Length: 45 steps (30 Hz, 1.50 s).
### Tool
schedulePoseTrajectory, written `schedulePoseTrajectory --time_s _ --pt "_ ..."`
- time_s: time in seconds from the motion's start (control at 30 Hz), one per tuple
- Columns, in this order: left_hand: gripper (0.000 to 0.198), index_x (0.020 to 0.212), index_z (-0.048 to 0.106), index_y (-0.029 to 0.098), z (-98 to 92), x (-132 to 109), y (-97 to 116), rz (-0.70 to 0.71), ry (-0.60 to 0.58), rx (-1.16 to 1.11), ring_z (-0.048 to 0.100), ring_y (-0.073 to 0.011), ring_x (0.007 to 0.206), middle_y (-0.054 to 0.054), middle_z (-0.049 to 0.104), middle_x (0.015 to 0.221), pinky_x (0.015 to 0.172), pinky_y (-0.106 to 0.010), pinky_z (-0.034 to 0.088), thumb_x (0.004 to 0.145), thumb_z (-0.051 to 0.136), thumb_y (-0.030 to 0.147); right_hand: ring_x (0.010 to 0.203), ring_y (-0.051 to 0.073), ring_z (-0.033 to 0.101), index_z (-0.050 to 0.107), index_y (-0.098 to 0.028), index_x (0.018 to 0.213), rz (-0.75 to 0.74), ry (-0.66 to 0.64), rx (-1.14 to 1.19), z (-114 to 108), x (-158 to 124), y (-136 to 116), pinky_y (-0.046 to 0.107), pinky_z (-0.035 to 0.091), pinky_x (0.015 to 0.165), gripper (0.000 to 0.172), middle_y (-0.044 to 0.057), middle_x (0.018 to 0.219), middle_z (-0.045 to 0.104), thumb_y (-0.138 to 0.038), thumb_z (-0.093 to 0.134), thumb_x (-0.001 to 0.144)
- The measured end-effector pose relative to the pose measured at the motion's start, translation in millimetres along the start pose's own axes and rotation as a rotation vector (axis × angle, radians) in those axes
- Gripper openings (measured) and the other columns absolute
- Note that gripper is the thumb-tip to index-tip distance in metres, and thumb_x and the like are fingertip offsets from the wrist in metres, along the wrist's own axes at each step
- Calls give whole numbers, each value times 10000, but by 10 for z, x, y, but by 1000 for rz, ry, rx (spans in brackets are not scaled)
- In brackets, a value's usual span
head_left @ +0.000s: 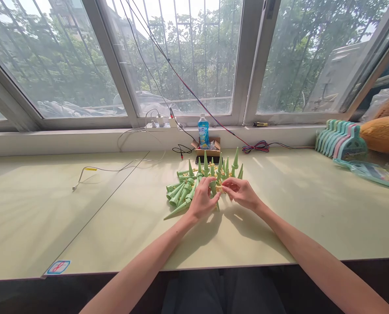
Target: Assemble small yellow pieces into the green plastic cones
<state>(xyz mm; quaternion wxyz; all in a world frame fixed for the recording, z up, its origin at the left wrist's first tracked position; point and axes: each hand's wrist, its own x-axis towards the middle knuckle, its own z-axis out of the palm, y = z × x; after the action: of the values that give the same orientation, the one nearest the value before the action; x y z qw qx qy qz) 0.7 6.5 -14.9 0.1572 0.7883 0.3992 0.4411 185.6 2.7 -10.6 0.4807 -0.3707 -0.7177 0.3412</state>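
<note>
A heap of green plastic cone spikes (181, 192) lies on the pale green table (115, 218). Behind it several cones stand upright (228, 165) among small yellow parts. My left hand (203, 201) is curled round a green cone that points down toward me. My right hand (242, 192) pinches a small yellow part (221, 188) at the top of that cone. Both hands meet just in front of the standing cones.
A blue-labelled bottle (203, 131) stands in a small cardboard box (208, 150) at the window sill. Cables (256, 147) and a charger run along the sill. A row of pastel plastic pieces (341, 141) and a clear bag (367, 171) sit at the right.
</note>
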Motion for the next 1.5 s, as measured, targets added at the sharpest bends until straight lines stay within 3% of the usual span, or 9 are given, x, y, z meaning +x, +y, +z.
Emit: schedulePoseTrajectory --time_s 0.2,1.1,1.5 --pt "341 1147 528 205 -5 -7 1 10 0 15 457 -89 633 -39 563 1055 603 -249 456 825 629 160 487 101 559 643 -172 916 6 -16 8 -3 5 25 254 487 444 273 41 841 649 -436 656 849" --pt "316 1133 522 205 16 -23 -13 80 -20 40 463 -86 589 -33 576 1000 596 -260 456 834 621 180 478 120 512 611 -181 756 -21 -6 -128 7 8 0 255 445 462 342 3 603 567 -494 579 890" --pt "307 1119 536 200 -6 -8 30 75 -22 45 462 -84 578 -31 589 1000 586 -251 452 827 626 168 515 124 540 643 -170 806 -63 -8 -126 -9 7 -34 255 461 480 335 23 666 602 -492 590 885"
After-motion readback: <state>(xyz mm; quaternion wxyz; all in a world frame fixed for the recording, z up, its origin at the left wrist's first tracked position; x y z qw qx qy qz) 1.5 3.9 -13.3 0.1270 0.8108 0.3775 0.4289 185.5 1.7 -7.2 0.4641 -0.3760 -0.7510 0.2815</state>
